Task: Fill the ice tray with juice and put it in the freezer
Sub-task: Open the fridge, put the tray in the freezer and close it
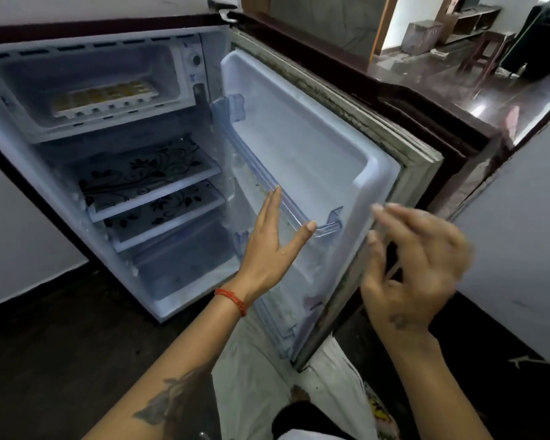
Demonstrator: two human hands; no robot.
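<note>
Left hand: the left hand [269,249] is flat and open, fingers straight and together, thumb spread to the side; it holds nothing. Its fingertips lie in front of the clear door rail [286,198]; contact with the rail cannot be told.
Right hand: the right hand [416,265] is blurred, fingers loosely bent and spread, gripping nothing. It hovers just beside the outer edge of the fridge door [315,144], fingertips near the white rim.
Wrist: one red thread band [232,299] on the left wrist; a dark tattoo shows on the left forearm.
Hands, count: two, both empty.
Ice tray, count: one. The white ice tray [105,98] sits inside the freezer box [86,90] at the top of the fridge, lying flat on its floor, its cells filled with yellow-orange juice.
Freezer box: its front stands open, so the tray shows plainly; well apart from both hands.
Fridge: one small fridge [102,147], door swung wide to the right.
Shelves, count: two shelves [146,173] with a black flower pattern below the freezer box, and one clear drawer [185,262] under them.
Door rails: one clear rail across the upper door, more lower down, partly hidden by the arms.
Floor: dark floor [45,344] under the fridge.
</note>
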